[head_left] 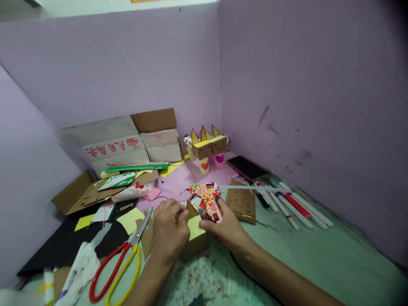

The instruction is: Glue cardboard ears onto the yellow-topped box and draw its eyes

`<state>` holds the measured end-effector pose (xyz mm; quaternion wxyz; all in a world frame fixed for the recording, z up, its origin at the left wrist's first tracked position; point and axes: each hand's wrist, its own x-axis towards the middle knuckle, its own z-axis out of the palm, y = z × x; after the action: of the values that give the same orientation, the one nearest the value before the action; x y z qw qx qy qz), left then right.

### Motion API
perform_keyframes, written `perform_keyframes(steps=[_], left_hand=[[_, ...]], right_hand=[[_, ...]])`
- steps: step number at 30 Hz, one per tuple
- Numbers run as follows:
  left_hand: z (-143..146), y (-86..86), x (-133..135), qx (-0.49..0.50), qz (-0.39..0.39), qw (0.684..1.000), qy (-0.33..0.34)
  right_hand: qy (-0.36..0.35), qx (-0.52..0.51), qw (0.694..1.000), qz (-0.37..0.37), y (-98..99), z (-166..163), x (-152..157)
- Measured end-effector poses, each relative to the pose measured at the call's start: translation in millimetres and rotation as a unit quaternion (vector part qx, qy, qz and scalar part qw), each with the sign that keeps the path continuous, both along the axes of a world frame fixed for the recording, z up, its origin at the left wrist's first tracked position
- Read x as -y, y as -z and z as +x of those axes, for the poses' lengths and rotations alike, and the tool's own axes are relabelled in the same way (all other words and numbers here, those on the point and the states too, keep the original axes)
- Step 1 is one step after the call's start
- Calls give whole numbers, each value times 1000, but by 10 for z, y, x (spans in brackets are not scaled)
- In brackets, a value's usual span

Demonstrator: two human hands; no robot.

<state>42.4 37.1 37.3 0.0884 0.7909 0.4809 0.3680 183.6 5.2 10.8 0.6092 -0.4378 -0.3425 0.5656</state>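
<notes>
A small cardboard box (195, 248) with yellow paper on its top sits between my hands. My left hand (170, 227) is closed beside it, fingertips pinching a pointed cardboard triangle (191, 209) at the box's far edge. Part of the triangle is hidden by the fingers. My right hand (228, 227) is wrapped round a flower-patterned hot glue gun (208, 199), its nozzle pointing left beyond the box. The right thumb reaches to the yellow top. From the gun's back sticks out a long translucent glue stick (239, 187).
Red-and-yellow-handled scissors (127, 250) lie to the left. Finished cardboard figures (207, 148) with pointed ears stand at the back, near a phone (247, 168). White markers (293, 204) lie at right. An opened carton (121, 140) leans on the wall. A black cord (242, 272) trails under my right arm.
</notes>
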Motion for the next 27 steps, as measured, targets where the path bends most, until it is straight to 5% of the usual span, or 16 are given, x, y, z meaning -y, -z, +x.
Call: perform_keyframes(steps=[27], left_hand=[[17,-27,21,-30,17,999,-11]], right_hand=[[-14,17,1000,11,1,16,13]])
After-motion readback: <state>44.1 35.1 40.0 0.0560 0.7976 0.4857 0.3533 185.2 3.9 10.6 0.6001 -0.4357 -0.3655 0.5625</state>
